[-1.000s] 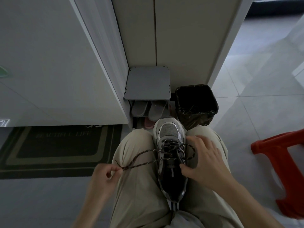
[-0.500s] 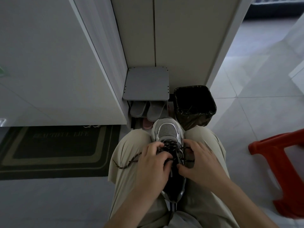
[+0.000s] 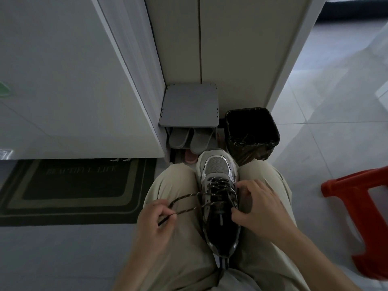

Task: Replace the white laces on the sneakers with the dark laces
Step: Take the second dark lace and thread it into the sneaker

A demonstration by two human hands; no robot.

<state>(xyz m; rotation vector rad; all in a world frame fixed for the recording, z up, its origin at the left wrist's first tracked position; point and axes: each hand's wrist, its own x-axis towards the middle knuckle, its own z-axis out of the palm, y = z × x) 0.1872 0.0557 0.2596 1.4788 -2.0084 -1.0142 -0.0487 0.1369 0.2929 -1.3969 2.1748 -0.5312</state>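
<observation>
Left hand: low over the left thigh, back of hand to camera, fingers curled. Thumb and forefinger pinch the dark lace near its end; two strands run taut from the pinch. Left forearm comes in bare from bottom-left, wrist roughly straight.

Right hand: on the right flank of the sneaker, back of hand up. Thumb tip presses at the collar edge, fingers curled in against the upper beside the eyelets. Can't tell whether they also pinch a strand. Right forearm enters bare from bottom-right, angled inward, wrist slightly bent toward the thumb.

Hands are apart, no contact between them.
</observation>
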